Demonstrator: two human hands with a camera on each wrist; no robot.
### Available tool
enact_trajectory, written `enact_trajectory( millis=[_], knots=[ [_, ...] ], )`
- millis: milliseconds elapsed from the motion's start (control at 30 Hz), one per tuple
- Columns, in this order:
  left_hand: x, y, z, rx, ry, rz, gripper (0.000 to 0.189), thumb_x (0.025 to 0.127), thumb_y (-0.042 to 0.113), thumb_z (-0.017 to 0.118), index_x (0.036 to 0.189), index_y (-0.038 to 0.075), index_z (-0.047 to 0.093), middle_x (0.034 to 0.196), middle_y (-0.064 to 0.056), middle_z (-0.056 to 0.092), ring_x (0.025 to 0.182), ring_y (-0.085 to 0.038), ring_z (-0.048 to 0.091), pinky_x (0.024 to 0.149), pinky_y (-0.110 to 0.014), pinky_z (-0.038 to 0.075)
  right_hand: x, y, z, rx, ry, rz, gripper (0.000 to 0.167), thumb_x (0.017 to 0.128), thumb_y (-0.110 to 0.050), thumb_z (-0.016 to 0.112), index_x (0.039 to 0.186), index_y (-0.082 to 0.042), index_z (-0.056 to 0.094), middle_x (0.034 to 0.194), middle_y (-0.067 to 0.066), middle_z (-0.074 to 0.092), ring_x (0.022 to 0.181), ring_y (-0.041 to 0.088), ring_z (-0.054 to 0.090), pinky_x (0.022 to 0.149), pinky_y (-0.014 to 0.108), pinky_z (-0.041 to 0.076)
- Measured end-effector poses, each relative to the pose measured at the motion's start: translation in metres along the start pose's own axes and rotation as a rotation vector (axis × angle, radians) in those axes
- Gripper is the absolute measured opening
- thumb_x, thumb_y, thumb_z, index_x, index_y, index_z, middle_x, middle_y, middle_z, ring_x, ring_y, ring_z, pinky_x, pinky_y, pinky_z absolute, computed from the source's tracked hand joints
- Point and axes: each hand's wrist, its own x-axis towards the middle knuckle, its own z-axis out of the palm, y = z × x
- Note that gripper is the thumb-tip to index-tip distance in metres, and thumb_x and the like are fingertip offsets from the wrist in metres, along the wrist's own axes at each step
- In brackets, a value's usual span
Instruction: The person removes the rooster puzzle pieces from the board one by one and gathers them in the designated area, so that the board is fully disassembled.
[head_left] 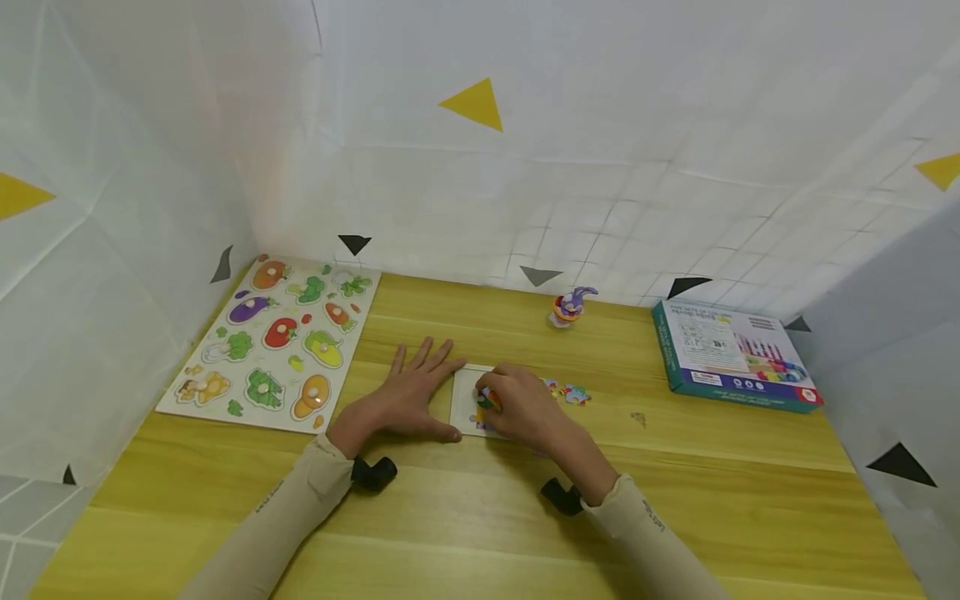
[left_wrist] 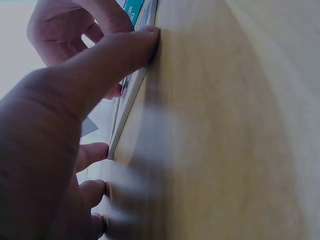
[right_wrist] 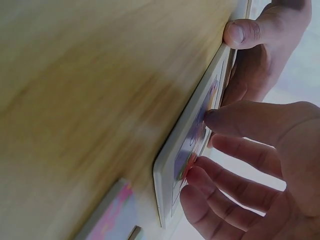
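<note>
My left hand (head_left: 411, 397) lies with fingers spread at the left end of a small white-framed jigsaw board (head_left: 461, 404). Its thumb and index fingertips touch the board's edge. Over the board, my right hand (head_left: 525, 404) presses colourful jigsaw pieces (right_wrist: 192, 137) with thumb and softly bent fingertips. These pieces lie flat inside the raised frame, and the hand hides much of them in the head view. To the right of that hand are loose jigsaw pieces (head_left: 576, 394), and another piece (right_wrist: 112, 215) shows beside the board's corner in the right wrist view.
At the left lies a large vegetable peg puzzle (head_left: 296, 364). A purple rabbit figure (head_left: 572, 307) stands toward the back, and a teal-edged box (head_left: 735, 358) lies at the right. White sheeting (head_left: 420, 192) rises behind the wooden table (head_left: 480, 533).
</note>
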Motion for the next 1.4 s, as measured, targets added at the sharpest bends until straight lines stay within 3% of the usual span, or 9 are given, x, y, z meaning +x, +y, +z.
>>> enact_trajectory(
  millis=[233, 633, 1100, 1400],
  knots=[
    [0.0007, -0.0001, -0.0009, 0.010, -0.006, -0.008, 0.110, 0.076, 0.069, 0.074, 0.161, 0.018, 0.025, 0.167, -0.011, 0.004, 0.151, -0.037, -0.006, 0.113, -0.066, -0.008, 0.0031, 0.0012, -0.0011, -0.009, -0.021, -0.006, 0.027, 0.077, -0.008, 0.084, 0.101, -0.007, 0.074, 0.091, 0.006, 0.065, 0.076, 0.018, 0.059, 0.067, 0.035, 0.051],
    [0.0013, -0.0003, -0.0006, 0.001, -0.008, 0.001, 0.109, 0.076, 0.069, 0.073, 0.161, 0.019, 0.026, 0.167, -0.011, 0.004, 0.151, -0.038, -0.006, 0.113, -0.066, -0.009, 0.0055, 0.0045, -0.0079, 0.005, -0.142, 0.037, 0.031, 0.081, -0.017, 0.084, 0.109, -0.010, 0.074, 0.100, 0.008, 0.063, 0.078, 0.016, 0.057, 0.070, 0.034, 0.051],
    [-0.0002, -0.0004, -0.0008, -0.011, -0.006, -0.005, 0.109, 0.076, 0.069, 0.074, 0.160, 0.019, 0.026, 0.167, -0.012, 0.004, 0.151, -0.038, -0.007, 0.113, -0.066, -0.008, 0.0052, 0.0028, -0.0039, 0.020, -0.087, 0.064, 0.031, 0.079, -0.018, 0.086, 0.106, -0.011, 0.072, 0.098, 0.006, 0.059, 0.075, 0.014, 0.052, 0.067, 0.033, 0.048],
    [0.0001, 0.0003, -0.0007, -0.007, 0.002, 0.007, 0.109, 0.076, 0.068, 0.074, 0.160, 0.018, 0.026, 0.167, -0.012, 0.005, 0.151, -0.038, -0.006, 0.113, -0.067, -0.008, 0.0048, -0.0010, -0.0049, -0.033, -0.078, 0.069, 0.037, 0.076, -0.021, 0.089, 0.106, -0.010, 0.070, 0.098, 0.007, 0.058, 0.073, 0.014, 0.051, 0.065, 0.032, 0.048]
  ],
)
